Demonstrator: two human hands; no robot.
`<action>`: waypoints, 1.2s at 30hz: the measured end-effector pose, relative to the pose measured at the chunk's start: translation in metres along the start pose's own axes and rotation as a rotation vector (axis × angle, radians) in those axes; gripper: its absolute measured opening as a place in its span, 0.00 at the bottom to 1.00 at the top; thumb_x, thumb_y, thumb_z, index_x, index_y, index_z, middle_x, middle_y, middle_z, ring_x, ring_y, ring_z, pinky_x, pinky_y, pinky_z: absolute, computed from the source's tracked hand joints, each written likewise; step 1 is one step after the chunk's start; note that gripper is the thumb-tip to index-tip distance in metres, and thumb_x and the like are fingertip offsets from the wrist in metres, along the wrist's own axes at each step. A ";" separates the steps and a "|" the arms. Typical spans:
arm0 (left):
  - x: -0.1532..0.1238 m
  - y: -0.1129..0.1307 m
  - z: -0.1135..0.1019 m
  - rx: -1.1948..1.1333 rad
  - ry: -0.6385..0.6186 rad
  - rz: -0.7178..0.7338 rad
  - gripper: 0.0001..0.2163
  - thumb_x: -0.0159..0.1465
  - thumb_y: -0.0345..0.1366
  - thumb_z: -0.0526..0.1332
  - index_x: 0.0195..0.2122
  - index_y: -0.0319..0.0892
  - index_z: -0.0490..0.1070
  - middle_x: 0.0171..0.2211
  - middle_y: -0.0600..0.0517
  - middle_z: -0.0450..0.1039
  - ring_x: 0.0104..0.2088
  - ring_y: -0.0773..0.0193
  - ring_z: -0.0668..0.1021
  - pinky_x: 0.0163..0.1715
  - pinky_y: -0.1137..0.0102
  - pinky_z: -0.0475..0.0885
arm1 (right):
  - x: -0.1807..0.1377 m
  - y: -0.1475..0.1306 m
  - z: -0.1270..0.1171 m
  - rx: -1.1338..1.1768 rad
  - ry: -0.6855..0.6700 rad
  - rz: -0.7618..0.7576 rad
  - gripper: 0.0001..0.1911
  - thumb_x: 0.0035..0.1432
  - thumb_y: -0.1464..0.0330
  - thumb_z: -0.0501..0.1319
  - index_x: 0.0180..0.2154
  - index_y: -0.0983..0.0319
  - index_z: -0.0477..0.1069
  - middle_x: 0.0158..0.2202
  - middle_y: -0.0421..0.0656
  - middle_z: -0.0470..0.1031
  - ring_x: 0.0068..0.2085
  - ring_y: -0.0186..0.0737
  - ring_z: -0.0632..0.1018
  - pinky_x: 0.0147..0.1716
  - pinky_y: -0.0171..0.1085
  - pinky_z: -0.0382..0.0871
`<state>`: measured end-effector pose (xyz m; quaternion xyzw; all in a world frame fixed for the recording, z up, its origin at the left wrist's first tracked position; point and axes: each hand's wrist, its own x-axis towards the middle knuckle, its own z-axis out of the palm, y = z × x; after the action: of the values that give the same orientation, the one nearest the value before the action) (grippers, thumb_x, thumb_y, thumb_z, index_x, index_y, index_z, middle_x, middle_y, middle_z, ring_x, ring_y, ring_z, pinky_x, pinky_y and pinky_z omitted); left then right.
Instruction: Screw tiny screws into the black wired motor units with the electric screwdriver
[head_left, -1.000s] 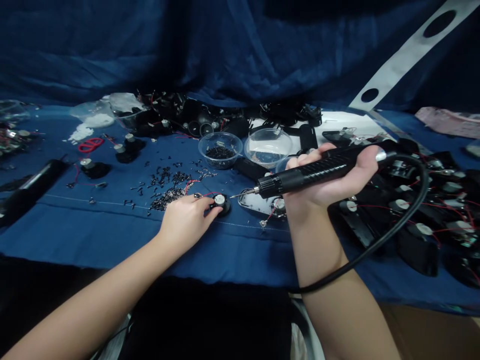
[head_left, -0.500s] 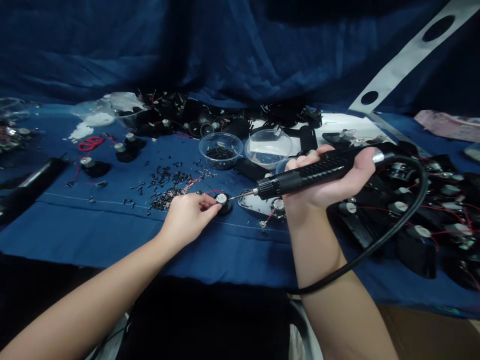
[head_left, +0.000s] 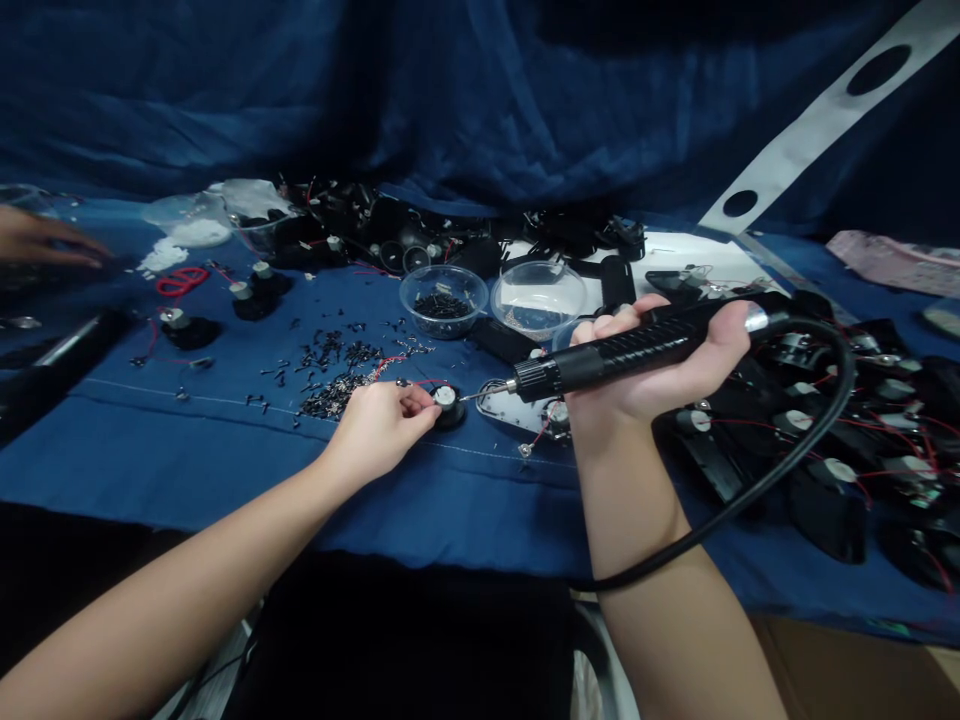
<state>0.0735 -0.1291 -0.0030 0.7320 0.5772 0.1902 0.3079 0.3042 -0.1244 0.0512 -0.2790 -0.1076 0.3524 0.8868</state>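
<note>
My right hand [head_left: 645, 365] is wrapped around a black electric screwdriver [head_left: 600, 362], held almost level and pointing left. Its thin bit [head_left: 484, 394] reaches to a small round black part with a white top [head_left: 445, 396], which lies on the blue cloth. From the other side, my left hand [head_left: 382, 425] is closed, thumb and fingers pinched on that part's left edge. A red wire runs behind the part. Whether a screw sits at the bit's tip is too small to tell. Right behind my left hand is a heap of small screws [head_left: 334, 393].
Clear plastic bowls stand behind, one with dark screws [head_left: 442, 305]. Black housings with red wires [head_left: 832, 490] crowd the right side. The screwdriver's cable [head_left: 780, 475] loops over my right forearm. Another person's hand [head_left: 49, 240] is at the far left.
Another person's hand has come in at the far left, over the things lying there. My hands, the screwdriver and the round part stay nearly in place.
</note>
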 end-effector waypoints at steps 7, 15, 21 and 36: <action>-0.004 -0.007 0.009 0.124 0.165 0.163 0.07 0.64 0.39 0.69 0.37 0.42 0.85 0.28 0.52 0.81 0.28 0.60 0.81 0.36 0.66 0.72 | 0.001 0.003 -0.002 -0.017 0.062 0.031 0.37 0.61 0.38 0.45 0.21 0.59 0.70 0.15 0.36 0.57 0.16 0.29 0.64 0.16 0.33 0.53; -0.001 -0.004 0.014 0.147 0.139 0.153 0.07 0.65 0.40 0.71 0.39 0.43 0.85 0.30 0.52 0.82 0.30 0.59 0.82 0.35 0.66 0.71 | -0.016 0.030 -0.002 -0.096 0.061 0.125 0.32 0.63 0.37 0.54 0.26 0.56 0.74 0.23 0.37 0.71 0.24 0.30 0.76 0.22 0.31 0.73; 0.004 0.002 0.014 0.084 0.089 0.084 0.04 0.64 0.36 0.70 0.36 0.44 0.84 0.29 0.53 0.82 0.31 0.60 0.82 0.35 0.67 0.70 | -0.041 0.054 0.000 -0.159 -0.039 0.273 0.36 0.59 0.33 0.55 0.30 0.58 0.77 0.29 0.40 0.76 0.28 0.34 0.78 0.20 0.33 0.69; 0.008 0.003 0.017 -0.068 0.093 0.106 0.03 0.61 0.34 0.67 0.30 0.43 0.80 0.25 0.56 0.80 0.25 0.65 0.78 0.32 0.69 0.69 | -0.044 0.060 -0.003 -0.156 -0.023 0.313 0.34 0.59 0.35 0.56 0.31 0.59 0.76 0.30 0.39 0.75 0.26 0.31 0.75 0.20 0.31 0.69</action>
<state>0.0887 -0.1253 -0.0139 0.7411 0.5445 0.2594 0.2949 0.2399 -0.1204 0.0146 -0.3562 -0.1002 0.4801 0.7954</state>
